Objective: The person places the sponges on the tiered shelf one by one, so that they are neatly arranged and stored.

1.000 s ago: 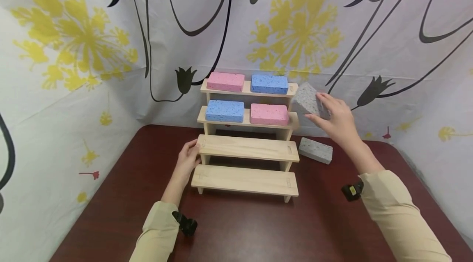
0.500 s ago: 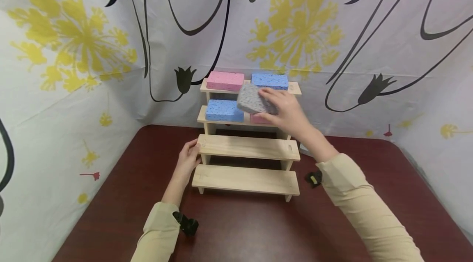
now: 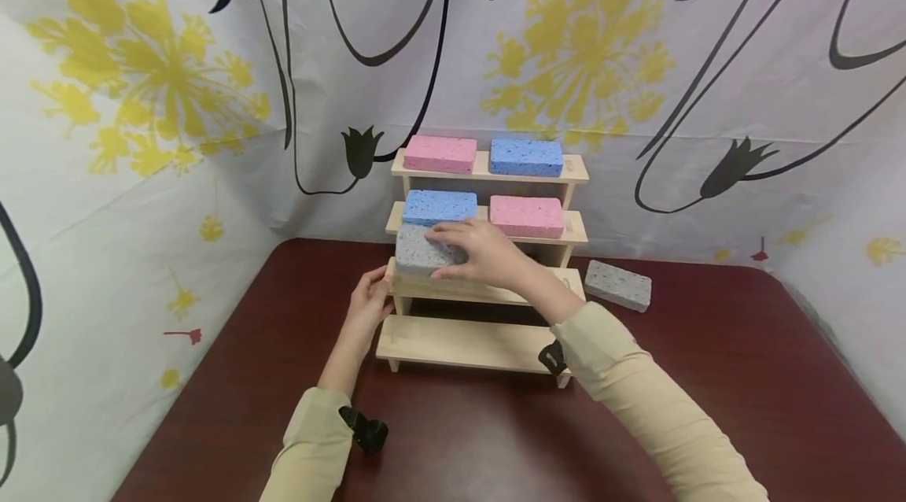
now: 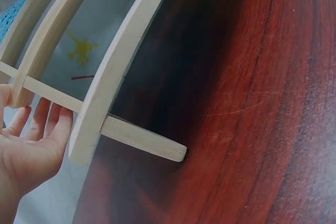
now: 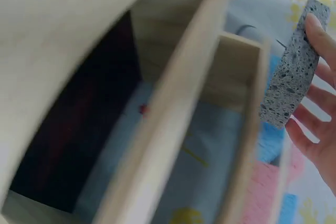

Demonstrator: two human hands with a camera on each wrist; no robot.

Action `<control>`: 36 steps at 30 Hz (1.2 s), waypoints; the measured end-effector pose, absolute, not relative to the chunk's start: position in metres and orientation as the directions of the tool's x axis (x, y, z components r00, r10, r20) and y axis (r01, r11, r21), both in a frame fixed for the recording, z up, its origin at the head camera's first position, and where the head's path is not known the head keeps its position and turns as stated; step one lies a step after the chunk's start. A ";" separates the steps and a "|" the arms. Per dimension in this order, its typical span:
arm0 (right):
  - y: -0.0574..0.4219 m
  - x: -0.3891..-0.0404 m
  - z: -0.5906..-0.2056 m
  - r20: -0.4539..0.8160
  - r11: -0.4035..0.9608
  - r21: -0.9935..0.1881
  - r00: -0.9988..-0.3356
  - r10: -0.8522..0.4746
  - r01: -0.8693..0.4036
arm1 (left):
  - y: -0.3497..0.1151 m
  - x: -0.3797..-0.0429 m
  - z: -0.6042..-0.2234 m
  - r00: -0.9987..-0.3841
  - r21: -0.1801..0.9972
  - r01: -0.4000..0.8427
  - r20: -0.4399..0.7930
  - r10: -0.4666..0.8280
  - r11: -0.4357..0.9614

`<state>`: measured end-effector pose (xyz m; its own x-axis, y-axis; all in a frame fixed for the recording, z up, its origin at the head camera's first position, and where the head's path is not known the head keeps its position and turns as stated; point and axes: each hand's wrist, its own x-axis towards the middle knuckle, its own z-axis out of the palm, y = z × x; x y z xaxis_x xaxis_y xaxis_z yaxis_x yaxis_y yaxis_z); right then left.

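A wooden four-step display rack (image 3: pixel 474 341) stands on the table. My right hand (image 3: pixel 488 254) holds a grey speckled sponge (image 3: pixel 416 252) by its right part, thumb on one side and fingers on the other, at the left half of the second step from the bottom. Whether the sponge touches that step is unclear. In the right wrist view, the sponge (image 5: pixel 291 72) sits between thumb and fingers. My left hand (image 3: pixel 366 309) grips the left end of the same step; the left wrist view has the fingers (image 4: pixel 39 121) around the wood from below.
On the top step are a pink sponge (image 3: pixel 440 154) and a blue sponge (image 3: pixel 526 158). One step down lie a blue sponge (image 3: pixel 440 206) and a pink sponge (image 3: pixel 526 217). Another grey sponge (image 3: pixel 618 286) lies on the dark red table (image 3: pixel 679 376), right of the rack.
My right hand has carried the grey sponge leftward across the rack and down to the second step from the bottom. My left hand keeps its grip on the rack.
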<state>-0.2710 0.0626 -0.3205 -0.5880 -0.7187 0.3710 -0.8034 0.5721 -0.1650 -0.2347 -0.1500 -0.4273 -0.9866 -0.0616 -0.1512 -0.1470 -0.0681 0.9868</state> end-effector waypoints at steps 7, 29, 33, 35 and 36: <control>0.056 -0.274 -0.365 0.230 0.653 -0.142 -0.667 -0.709 -0.744 | -0.149 -0.236 -0.419 -0.985 0.988 -0.151 -0.148 -0.085 0.025; 0.053 -0.262 -0.370 0.294 0.702 -0.053 -0.682 -0.669 -0.711 | -0.147 -0.237 -0.419 -0.980 0.985 -0.168 -0.163 -0.113 0.034; 0.062 -0.260 -0.372 0.316 0.677 -0.094 -0.667 -0.675 -0.730 | -0.147 -0.238 -0.420 -0.980 0.985 -0.168 -0.165 -0.108 0.022; 0.072 -0.258 -0.372 0.341 0.667 -0.114 -0.659 -0.670 -0.736 | -0.147 -0.238 -0.420 -0.981 0.985 -0.169 -0.166 -0.104 0.017; 0.078 -0.257 -0.372 0.364 0.659 -0.121 -0.651 -0.666 -0.742 | -0.147 -0.238 -0.420 -0.981 0.986 -0.167 -0.165 -0.102 0.015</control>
<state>-0.2569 0.0777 -0.3719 -0.6513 -0.6660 0.3638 -0.7420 0.6593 -0.1215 -0.2380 -0.1471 -0.4195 -0.9810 -0.1019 -0.1648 -0.1672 0.0151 0.9858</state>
